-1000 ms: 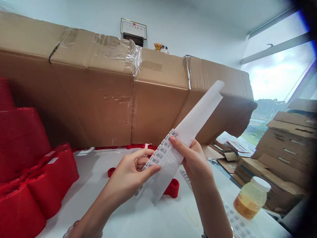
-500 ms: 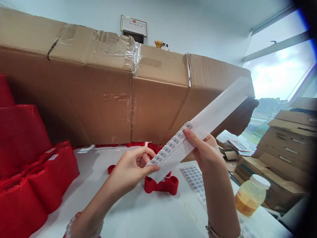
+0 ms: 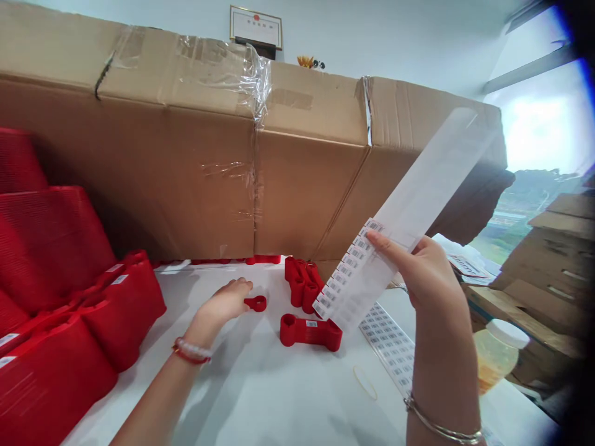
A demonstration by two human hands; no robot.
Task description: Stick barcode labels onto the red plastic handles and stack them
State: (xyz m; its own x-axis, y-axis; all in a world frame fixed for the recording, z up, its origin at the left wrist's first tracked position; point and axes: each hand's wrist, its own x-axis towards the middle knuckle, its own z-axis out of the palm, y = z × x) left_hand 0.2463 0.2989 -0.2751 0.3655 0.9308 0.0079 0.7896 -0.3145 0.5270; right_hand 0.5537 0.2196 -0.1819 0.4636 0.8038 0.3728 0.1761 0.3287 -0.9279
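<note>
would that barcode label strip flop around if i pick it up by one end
Probably only a little: the barcode label strip stands out nearly straight above the right hand, held near its labelled end, so it seems fairly stiff. Being thin paper, it is likely very light and easily creased.

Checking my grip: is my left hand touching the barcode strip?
Apart: the head view shows open space between the left hand and the strip.
</note>
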